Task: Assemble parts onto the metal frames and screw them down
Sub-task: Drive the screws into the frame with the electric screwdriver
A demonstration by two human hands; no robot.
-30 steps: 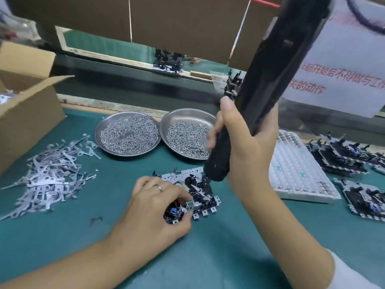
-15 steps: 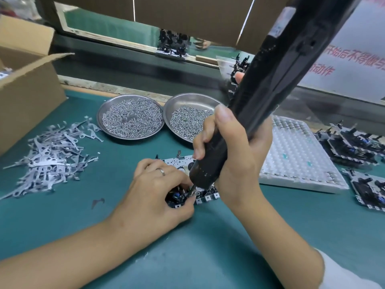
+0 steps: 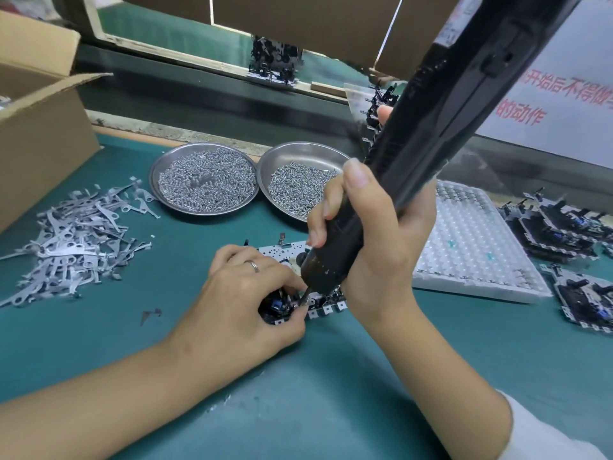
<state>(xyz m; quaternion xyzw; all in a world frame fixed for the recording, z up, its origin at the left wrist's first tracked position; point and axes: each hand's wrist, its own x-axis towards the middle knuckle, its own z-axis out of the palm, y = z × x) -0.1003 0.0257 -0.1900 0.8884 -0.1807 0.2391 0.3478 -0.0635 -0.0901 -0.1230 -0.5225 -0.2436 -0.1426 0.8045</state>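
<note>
I'm gripping the black screwdriver [image 3: 411,154] in my right hand [image 3: 374,247], its tip on the metal frame [image 3: 282,252] lying on the green mat [image 3: 331,376]; my left hand [image 3: 245,300] is pinching the frame's near edge.

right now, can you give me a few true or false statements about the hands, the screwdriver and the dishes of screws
1. The right hand grips the electric screwdriver. True.
2. The left hand reaches into a dish. False: it holds the metal frame on the green mat.
3. Two round dishes hold screws. True.
4. The pile of flat metal pieces sits inside the cardboard box. False: it lies on the mat beside it.
</note>
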